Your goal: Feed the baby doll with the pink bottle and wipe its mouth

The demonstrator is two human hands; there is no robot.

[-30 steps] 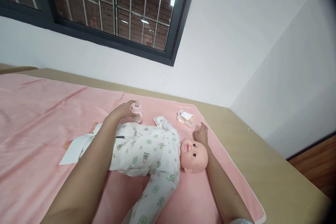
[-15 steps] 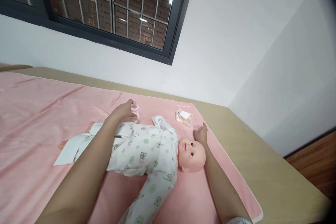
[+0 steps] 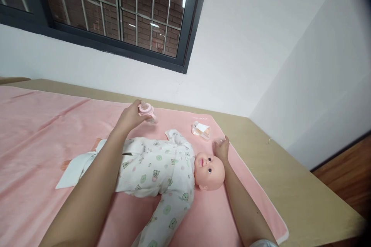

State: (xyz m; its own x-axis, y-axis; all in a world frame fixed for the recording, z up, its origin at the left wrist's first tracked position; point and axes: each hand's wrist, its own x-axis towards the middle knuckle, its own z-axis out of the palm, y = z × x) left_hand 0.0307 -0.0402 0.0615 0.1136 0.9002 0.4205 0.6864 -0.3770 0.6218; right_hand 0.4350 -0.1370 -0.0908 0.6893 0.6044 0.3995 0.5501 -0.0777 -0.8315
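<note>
A baby doll in a white printed sleepsuit lies on its back on a pink blanket, head to the right. My left hand is closed around a pink baby bottle, held tilted just above the blanket beyond the doll's body. My right hand rests past the doll's head, fingers curled against a small clear cap-like object; whether it grips that object is unclear.
A small clear packet with a white label lies on the blanket near the doll's raised arm. The blanket covers a tan bed surface set in a corner. White walls and a barred window stand behind.
My left hand has closed on the bottle, lifted it off the blanket and tipped it. My right hand has stayed by the doll's head.
</note>
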